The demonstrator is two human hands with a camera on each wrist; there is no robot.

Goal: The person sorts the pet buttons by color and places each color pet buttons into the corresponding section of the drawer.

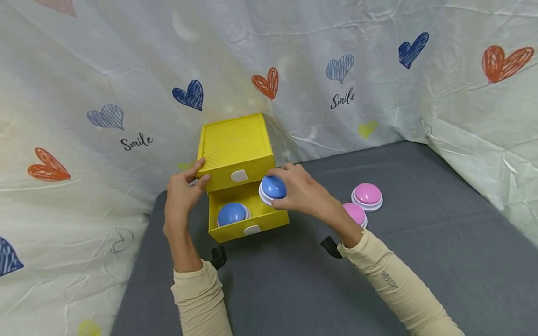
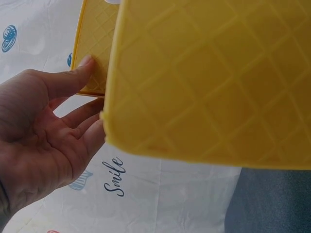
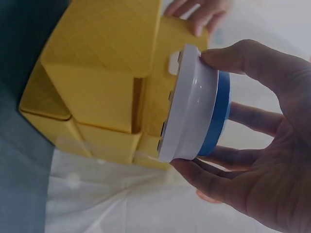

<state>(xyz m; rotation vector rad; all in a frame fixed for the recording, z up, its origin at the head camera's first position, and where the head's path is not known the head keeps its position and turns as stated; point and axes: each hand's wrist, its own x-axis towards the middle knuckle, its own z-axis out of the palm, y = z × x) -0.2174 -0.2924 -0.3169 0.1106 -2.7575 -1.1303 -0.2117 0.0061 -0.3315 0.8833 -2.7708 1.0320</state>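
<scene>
A yellow two-drawer box stands at the back of the table, its lower drawer pulled out and its upper one closed. My left hand grips the box's left front corner, thumb on the front face and fingers along the side. Inside the lower drawer, on the left, sits a blue domed push button. With thumb and fingers my right hand holds a second blue push button by its white base, over the drawer's right part. In the right wrist view its base faces the box, tilted on edge.
Two pink push buttons with white bases lie on the grey table to the right, one partly behind my right forearm. A white curtain printed with hearts hangs behind the box. Black straps show at both wrists.
</scene>
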